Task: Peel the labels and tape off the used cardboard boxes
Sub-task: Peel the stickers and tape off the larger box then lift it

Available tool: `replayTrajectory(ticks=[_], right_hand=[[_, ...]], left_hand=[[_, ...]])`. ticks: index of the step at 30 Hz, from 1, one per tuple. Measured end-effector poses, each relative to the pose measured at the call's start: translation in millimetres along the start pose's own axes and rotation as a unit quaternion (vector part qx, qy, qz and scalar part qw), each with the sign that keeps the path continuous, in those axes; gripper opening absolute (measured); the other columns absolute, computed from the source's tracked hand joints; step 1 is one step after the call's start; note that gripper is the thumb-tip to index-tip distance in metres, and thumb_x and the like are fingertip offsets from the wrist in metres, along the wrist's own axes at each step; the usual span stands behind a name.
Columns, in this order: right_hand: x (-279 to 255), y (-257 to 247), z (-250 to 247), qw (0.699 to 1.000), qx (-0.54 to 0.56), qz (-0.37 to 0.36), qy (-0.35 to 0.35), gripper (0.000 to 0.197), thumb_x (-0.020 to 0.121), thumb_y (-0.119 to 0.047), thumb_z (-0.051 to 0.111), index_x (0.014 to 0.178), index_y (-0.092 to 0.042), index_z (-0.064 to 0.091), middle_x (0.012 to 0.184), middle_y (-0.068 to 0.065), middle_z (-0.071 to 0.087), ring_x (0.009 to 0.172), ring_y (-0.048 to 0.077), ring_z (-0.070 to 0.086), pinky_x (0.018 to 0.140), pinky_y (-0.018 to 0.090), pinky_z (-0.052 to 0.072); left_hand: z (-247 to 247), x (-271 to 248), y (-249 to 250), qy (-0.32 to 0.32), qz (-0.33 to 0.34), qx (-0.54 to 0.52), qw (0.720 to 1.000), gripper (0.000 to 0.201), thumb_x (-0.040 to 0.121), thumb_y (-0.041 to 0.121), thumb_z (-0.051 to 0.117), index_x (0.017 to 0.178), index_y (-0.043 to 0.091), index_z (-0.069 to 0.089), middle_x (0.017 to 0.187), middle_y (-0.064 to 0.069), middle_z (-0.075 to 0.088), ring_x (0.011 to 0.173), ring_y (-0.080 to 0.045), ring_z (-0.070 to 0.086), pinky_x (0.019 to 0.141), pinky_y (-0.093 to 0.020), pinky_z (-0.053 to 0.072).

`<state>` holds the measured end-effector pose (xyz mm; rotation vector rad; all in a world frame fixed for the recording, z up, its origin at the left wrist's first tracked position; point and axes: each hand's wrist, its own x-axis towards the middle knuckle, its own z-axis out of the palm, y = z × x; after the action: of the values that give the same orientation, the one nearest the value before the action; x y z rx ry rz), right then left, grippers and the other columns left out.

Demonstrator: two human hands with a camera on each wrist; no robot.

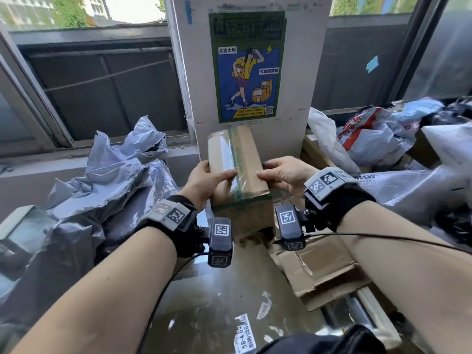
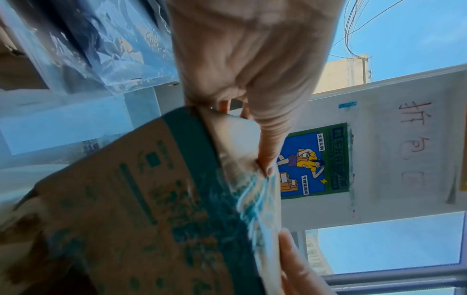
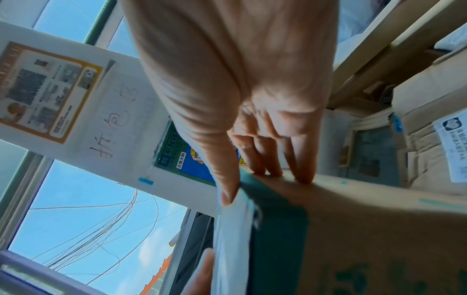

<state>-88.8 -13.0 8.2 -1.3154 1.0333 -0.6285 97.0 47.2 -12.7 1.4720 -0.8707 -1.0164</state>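
We hold the cardboard box (image 1: 236, 169) up before the poster (image 1: 246, 67), left hand (image 1: 207, 180) and right hand (image 1: 283, 175) gripping its 2 sides, thumbs on top. We should probably steady it with 1 hand and lift an end of the clear tape (image 1: 229, 159) with a nail, pulling low and slowly.

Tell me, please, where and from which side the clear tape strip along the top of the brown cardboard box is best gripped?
Probably at its near end, from above: the clear tape strip runs lengthwise over the brown cardboard box and folds down its near face. The left hand and right hand thumbs already rest there.
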Motion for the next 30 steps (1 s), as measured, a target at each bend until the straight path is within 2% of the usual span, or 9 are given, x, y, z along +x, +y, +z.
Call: replayTrajectory(ticks=[4,9,12,15,19,23,26,28,30], right_hand=[[-3,-8,-7,0.996,0.061,-0.059,0.014,0.048,0.079,0.014,0.061,0.125,0.007,0.051,0.124,0.022,0.059,0.11,0.032,0.06,0.092,0.041,0.052],[-10,-17,-1,0.996,-0.026,-0.083,-0.007,0.075,0.076,-0.008,0.076,0.141,-0.021,0.041,0.126,0.012,0.058,0.114,0.029,0.056,0.096,0.05,0.047],[-15,-24,3,0.994,-0.052,-0.093,0.002,0.072,0.079,-0.011,0.074,0.141,-0.018,0.039,0.128,0.011,0.056,0.115,0.028,0.055,0.094,0.049,0.049],[-25,-47,8,0.988,-0.112,-0.103,0.041,0.047,0.085,-0.026,0.069,0.122,-0.007,0.048,0.11,0.008,0.063,0.093,0.019,0.064,0.066,0.03,0.056],[-34,-67,13,0.977,-0.162,-0.128,0.057,0.038,0.089,-0.043,0.059,0.104,-0.008,0.056,0.091,0.002,0.067,0.08,0.016,0.066,0.063,0.024,0.054],[-37,-70,12,0.979,-0.117,-0.163,0.027,0.035,0.089,-0.026,0.063,0.117,-0.005,0.057,0.107,0.008,0.068,0.095,0.022,0.067,0.078,0.028,0.057],[-31,-62,11,0.984,-0.02,-0.173,0.021,0.043,0.084,-0.002,0.067,0.125,-0.005,0.055,0.11,0.006,0.067,0.1,0.021,0.066,0.087,0.034,0.056],[-24,-53,13,0.985,-0.017,-0.168,0.03,0.049,0.081,0.007,0.065,0.128,-0.003,0.054,0.117,0.007,0.065,0.105,0.024,0.064,0.091,0.039,0.054],[-17,-39,15,0.989,-0.042,-0.141,0.021,0.047,0.081,0.009,0.064,0.125,-0.004,0.056,0.121,0.01,0.063,0.108,0.028,0.062,0.095,0.045,0.051]], left_hand=[[-6,-3,11,0.038,0.083,-0.047,0.995,0.088,0.055,0.012,0.091,0.126,0.024,0.041,0.127,-0.006,0.054,0.111,-0.023,0.061,0.096,-0.046,0.051],[-6,-6,19,0.026,0.108,0.024,0.994,0.121,0.032,0.046,0.096,0.133,0.055,0.029,0.128,-0.013,0.05,0.114,-0.028,0.057,0.095,-0.047,0.052],[-2,-15,28,0.036,0.136,0.045,0.989,0.11,0.042,0.048,0.094,0.132,0.052,0.032,0.136,-0.005,0.043,0.121,-0.023,0.053,0.099,-0.044,0.049],[-2,-20,49,0.045,0.135,0.022,0.99,0.081,0.074,0.055,0.074,0.139,0.031,0.033,0.126,-0.004,0.059,0.109,-0.017,0.062,0.095,-0.04,0.052],[-7,-15,71,0.083,0.132,0.052,0.986,0.111,0.053,0.098,0.032,0.14,0.03,0.039,0.138,-0.004,0.05,0.125,-0.024,0.05,0.105,-0.049,0.04],[-8,-15,80,0.102,0.202,0.059,0.972,0.068,0.075,0.083,0.039,0.133,0.048,0.045,0.137,-0.007,0.044,0.129,-0.024,0.045,0.111,-0.047,0.035],[-5,-20,83,0.085,0.289,-0.028,0.953,0.029,0.091,0.05,0.049,0.116,0.035,0.045,0.125,-0.006,0.052,0.114,-0.015,0.053,0.105,-0.038,0.044],[-3,-25,80,0.089,0.285,-0.006,0.954,0.023,0.099,0.039,0.044,0.116,0.024,0.039,0.117,-0.005,0.056,0.098,-0.008,0.056,0.093,-0.021,0.044],[-5,-19,64,0.117,0.237,0.06,0.963,0.035,0.101,0.04,0.04,0.128,0.018,0.037,0.126,-0.002,0.052,0.107,-0.009,0.052,0.094,-0.017,0.037]])
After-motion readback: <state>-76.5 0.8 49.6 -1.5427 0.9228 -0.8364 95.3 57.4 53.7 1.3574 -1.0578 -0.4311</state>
